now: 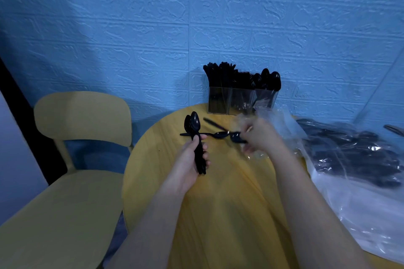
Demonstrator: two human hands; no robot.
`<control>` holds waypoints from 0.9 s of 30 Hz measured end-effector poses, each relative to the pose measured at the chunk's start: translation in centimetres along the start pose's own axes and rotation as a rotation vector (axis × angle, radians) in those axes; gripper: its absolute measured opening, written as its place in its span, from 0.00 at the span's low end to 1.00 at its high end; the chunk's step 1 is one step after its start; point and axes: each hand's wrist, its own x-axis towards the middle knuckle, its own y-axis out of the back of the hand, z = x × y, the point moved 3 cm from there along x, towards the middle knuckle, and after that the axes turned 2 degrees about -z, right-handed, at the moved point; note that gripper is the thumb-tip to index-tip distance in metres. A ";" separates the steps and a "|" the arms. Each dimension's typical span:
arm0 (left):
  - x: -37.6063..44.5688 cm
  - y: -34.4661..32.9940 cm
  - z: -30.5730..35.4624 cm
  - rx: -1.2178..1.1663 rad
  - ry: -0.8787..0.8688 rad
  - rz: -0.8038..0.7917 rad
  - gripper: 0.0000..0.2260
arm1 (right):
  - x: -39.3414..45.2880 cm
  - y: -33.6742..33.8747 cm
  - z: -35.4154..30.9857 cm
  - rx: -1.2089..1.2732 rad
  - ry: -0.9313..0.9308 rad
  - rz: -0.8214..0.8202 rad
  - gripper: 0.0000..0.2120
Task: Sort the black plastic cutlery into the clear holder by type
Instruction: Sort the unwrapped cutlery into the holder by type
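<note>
Spoons (pixel 194 125) stand upright in the left hand (pixel 190 159), its fingers curled around the handles; right hand (pixel 260 137), blurred, pinches another spoon (pixel 237 137) above the desk (pixel 218 192), near the clear holder (pixel 240 100)

I see black spoons (pixel 195 125) bunched upright over the table, loose cutlery (pixel 215 133) lying flat, clear holder (pixel 241 99) three-quarters stuffed behind.

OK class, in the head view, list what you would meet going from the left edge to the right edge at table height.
Yellow chair → left hand holding a bunch of spoons → blurred right hand at a spoon → bag of wrapped black cutlery. The clear holder stands farther back.
</note>
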 end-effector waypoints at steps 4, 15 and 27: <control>-0.1 -0.2 0.0 -0.007 0.048 -0.014 0.11 | -0.2 3.2 -0.4 0.214 0.262 0.357 0.08; -0.9 -1.2 -0.2 0.092 0.140 -0.152 0.12 | -1.4 2.6 -2.3 0.168 0.591 0.034 0.11; -0.1 -1.2 -0.9 0.103 0.106 -0.249 0.14 | -0.4 -2.6 -2.9 -0.111 0.702 0.241 0.08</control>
